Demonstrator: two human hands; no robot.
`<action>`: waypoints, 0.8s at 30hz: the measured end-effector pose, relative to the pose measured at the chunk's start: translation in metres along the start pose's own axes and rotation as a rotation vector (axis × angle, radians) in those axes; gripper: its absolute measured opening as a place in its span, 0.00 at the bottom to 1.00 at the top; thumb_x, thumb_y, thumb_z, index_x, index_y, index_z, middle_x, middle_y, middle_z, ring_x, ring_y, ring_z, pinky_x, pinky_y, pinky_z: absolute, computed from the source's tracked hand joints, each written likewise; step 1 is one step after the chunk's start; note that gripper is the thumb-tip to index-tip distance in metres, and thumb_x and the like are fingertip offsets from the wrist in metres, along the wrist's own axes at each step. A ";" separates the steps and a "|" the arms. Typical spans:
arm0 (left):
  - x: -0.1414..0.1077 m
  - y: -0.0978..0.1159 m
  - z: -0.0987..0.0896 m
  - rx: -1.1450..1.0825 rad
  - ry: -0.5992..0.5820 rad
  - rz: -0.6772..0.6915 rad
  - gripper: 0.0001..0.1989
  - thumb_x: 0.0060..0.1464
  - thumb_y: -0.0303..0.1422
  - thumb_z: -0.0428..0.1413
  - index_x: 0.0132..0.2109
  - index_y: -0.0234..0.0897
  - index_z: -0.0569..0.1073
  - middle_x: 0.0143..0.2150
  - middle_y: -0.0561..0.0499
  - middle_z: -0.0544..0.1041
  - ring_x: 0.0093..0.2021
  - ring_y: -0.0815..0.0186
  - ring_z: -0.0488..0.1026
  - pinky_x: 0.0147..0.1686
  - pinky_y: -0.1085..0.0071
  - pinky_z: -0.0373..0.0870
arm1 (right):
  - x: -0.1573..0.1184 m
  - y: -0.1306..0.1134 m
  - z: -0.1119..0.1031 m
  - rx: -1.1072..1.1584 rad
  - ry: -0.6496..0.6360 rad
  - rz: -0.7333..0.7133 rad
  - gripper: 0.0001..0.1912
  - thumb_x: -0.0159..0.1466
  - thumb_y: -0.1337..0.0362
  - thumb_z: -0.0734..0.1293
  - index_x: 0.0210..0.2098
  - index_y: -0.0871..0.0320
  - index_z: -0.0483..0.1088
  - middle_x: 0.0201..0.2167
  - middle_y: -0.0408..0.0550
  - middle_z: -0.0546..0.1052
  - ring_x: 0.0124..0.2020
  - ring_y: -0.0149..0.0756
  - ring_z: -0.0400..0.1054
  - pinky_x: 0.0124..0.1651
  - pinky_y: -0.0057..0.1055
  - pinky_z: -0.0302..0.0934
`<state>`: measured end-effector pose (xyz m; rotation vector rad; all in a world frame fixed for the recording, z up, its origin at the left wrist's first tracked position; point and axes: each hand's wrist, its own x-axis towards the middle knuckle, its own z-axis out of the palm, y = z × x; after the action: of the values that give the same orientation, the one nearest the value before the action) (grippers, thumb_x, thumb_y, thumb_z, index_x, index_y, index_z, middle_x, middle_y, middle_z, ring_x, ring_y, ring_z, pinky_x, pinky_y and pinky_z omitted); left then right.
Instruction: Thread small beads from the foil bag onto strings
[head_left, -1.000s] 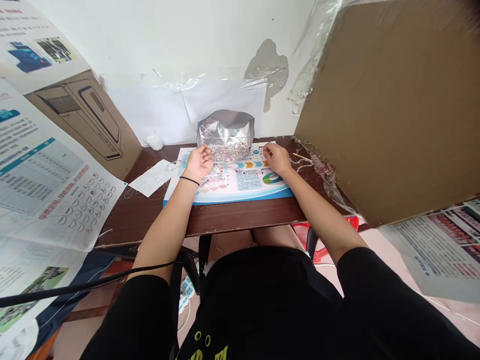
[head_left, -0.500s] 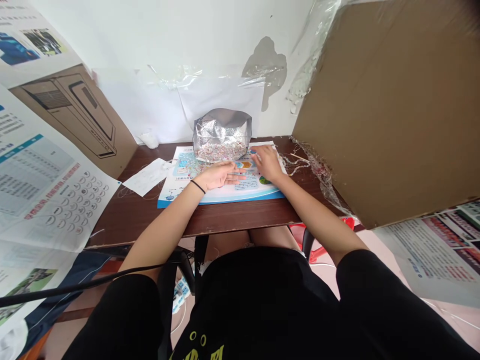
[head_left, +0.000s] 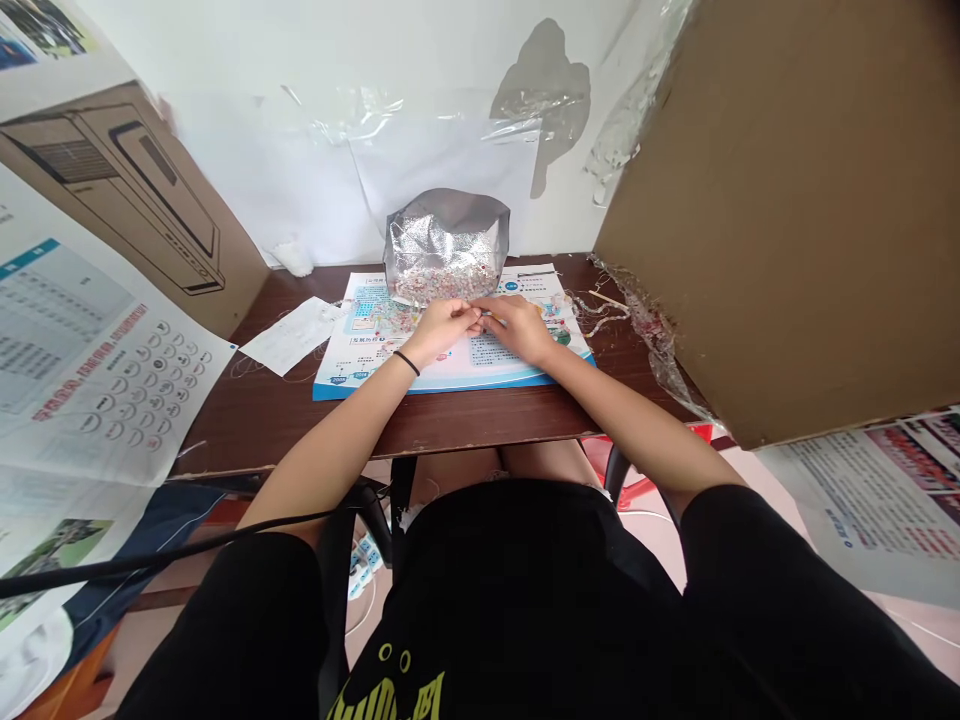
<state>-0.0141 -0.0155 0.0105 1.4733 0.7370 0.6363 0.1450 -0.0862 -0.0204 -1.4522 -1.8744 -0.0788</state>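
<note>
Over the printed sheet [head_left: 390, 382] on the dark wooden table, my two hands meet at the fingertips. My left hand [head_left: 442, 332], with a black band at the wrist, has its thumb and fingers pinched together. Against it, the fingers of my right hand [head_left: 519, 328] are closed too. Whatever lies between the fingertips is too small to make out. Just behind the hands stands an open silver-lined bag [head_left: 446, 240] with many small colourful beads [head_left: 450, 284] at its mouth. More loose beads are scattered on the sheet left of my hands.
A white paper slip [head_left: 289, 335] lies on the table [head_left: 360, 432] at left. Beaded strings [head_left: 604, 318] lie at right beside crumpled clear plastic [head_left: 654, 335]. Cardboard panels [head_left: 795, 220] wall in the right side, with a printed carton [head_left: 142, 190] at left.
My left hand has turned from palm-up with fingers stretched to a pinch. My right hand has come left to meet it. The camera view has tilted slightly.
</note>
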 end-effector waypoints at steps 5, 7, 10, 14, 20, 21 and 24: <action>-0.001 0.004 -0.005 0.297 0.029 0.028 0.10 0.60 0.30 0.58 0.29 0.36 0.72 0.23 0.53 0.76 0.27 0.68 0.76 0.30 0.74 0.70 | 0.001 -0.005 -0.003 -0.029 0.001 0.109 0.12 0.71 0.66 0.60 0.42 0.56 0.77 0.37 0.50 0.81 0.39 0.40 0.72 0.48 0.35 0.63; -0.003 0.005 -0.006 0.376 0.026 0.040 0.11 0.61 0.30 0.57 0.29 0.37 0.72 0.22 0.53 0.75 0.24 0.68 0.73 0.24 0.75 0.63 | 0.001 -0.006 -0.003 -0.014 -0.019 0.096 0.12 0.70 0.66 0.60 0.39 0.56 0.76 0.37 0.51 0.81 0.41 0.41 0.71 0.49 0.36 0.62; -0.004 0.004 -0.007 0.459 0.043 0.120 0.12 0.60 0.31 0.56 0.27 0.38 0.72 0.19 0.55 0.70 0.19 0.70 0.64 0.22 0.73 0.56 | 0.002 -0.007 -0.004 0.047 -0.050 0.076 0.10 0.69 0.67 0.61 0.36 0.55 0.73 0.37 0.51 0.80 0.43 0.43 0.70 0.50 0.37 0.62; 0.002 0.004 -0.013 0.556 0.061 0.252 0.10 0.57 0.32 0.58 0.27 0.36 0.75 0.24 0.54 0.73 0.26 0.69 0.66 0.31 0.72 0.60 | 0.003 -0.007 -0.006 0.083 -0.051 0.107 0.07 0.67 0.67 0.62 0.35 0.55 0.72 0.37 0.49 0.79 0.42 0.42 0.69 0.50 0.37 0.62; 0.018 0.013 -0.050 0.683 0.414 0.370 0.09 0.58 0.33 0.57 0.30 0.38 0.78 0.32 0.49 0.77 0.35 0.63 0.71 0.45 0.65 0.68 | 0.002 -0.010 -0.008 0.093 0.008 0.187 0.09 0.67 0.67 0.60 0.35 0.57 0.71 0.34 0.50 0.77 0.38 0.40 0.69 0.45 0.34 0.61; 0.021 0.013 -0.056 0.717 0.450 0.372 0.09 0.58 0.32 0.57 0.30 0.38 0.78 0.33 0.48 0.77 0.37 0.61 0.71 0.47 0.65 0.68 | 0.003 -0.010 -0.008 0.105 0.003 0.203 0.08 0.67 0.66 0.60 0.35 0.57 0.71 0.34 0.50 0.77 0.37 0.40 0.69 0.45 0.34 0.61; 0.029 0.006 -0.066 0.774 0.431 0.371 0.08 0.55 0.30 0.59 0.28 0.39 0.76 0.34 0.45 0.77 0.43 0.57 0.72 0.49 0.62 0.70 | 0.003 -0.010 -0.006 0.152 -0.018 0.234 0.07 0.66 0.66 0.61 0.33 0.56 0.70 0.33 0.48 0.77 0.35 0.38 0.68 0.44 0.33 0.61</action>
<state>-0.0462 0.0487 0.0174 2.2504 1.1320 1.0409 0.1391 -0.0901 -0.0105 -1.5585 -1.6724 0.1854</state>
